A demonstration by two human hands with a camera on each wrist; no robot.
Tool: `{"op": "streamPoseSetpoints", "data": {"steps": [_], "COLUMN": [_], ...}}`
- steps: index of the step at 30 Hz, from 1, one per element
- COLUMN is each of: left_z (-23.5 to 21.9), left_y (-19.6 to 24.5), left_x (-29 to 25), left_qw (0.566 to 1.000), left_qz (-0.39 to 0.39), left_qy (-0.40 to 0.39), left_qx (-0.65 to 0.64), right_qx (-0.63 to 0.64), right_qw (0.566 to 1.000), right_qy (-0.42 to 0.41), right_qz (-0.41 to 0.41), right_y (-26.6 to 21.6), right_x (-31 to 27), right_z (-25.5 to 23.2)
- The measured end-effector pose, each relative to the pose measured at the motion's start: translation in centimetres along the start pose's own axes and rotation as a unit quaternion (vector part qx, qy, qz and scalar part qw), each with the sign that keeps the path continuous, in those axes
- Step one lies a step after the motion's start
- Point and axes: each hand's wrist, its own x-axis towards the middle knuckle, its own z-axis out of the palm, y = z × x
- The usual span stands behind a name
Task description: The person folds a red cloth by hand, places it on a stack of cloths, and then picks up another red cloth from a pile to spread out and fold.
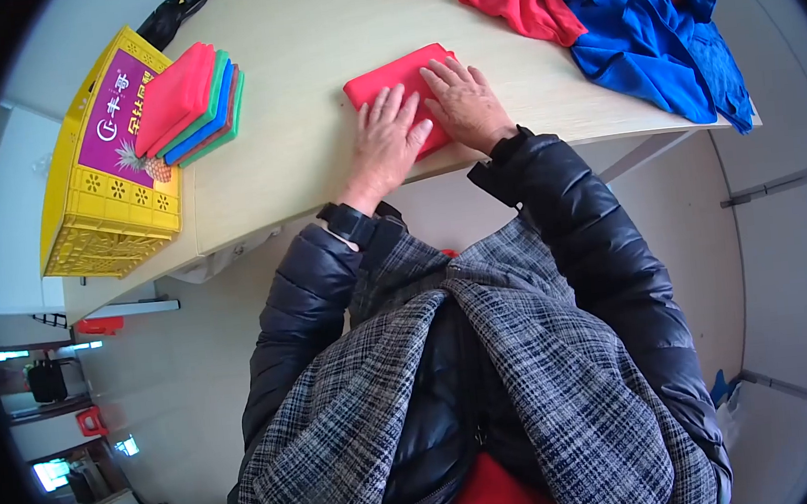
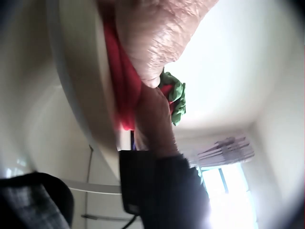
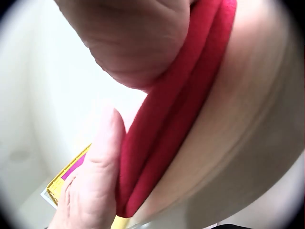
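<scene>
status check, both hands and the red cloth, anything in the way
Left hand, right hand both resting on folded red cloth. Cloth on table, by its near edge. Nothing seen blocking; loose cloth heap off to the right.

The head camera looks forward and down from above the tabletop (image 1: 291,118); both wrist cameras look close across its edge, all sharing the folded red cloth (image 3: 150,126).

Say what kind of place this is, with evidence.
Probably an indoor cloth-handling workroom: a pale table holds a heap of loose cloths and a folded red cloth, with stacked folded cloths beside a yellow crate.
</scene>
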Motion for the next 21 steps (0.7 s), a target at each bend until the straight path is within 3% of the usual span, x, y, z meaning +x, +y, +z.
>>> {"op": "streamPoseSetpoints", "data": {"steps": [9, 13, 17, 21], "left_z": [-0.2, -1.6, -2.0, -2.6], "left_y": [0.0, -2.9, -6.1, -5.7], "left_x": [-1.2, 1.0, 2.9, 2.4], "left_qw": [1.000, 0.997, 0.993, 0.998], "left_qz": [0.001, -0.052, -0.079, -0.066], "left_qy": [0.023, -0.008, 0.022, -0.008], "left_qx": [0.002, 0.060, 0.081, 0.022], "right_qx": [0.024, -0.039, 0.029, 0.044], "right_qw": [0.999, 0.996, 0.997, 0.997], "right_qy": [0.037, 0.085, 0.070, 0.020], "right_qz": [0.007, 0.000, -0.004, 0.063], "right_y": [0.6, -1.0, -3.7, -3.6], "right_x": [-0.4, -1.5, -4.0, -4.7], "right_z": [1.0, -0.9, -4.3, -5.2]}}
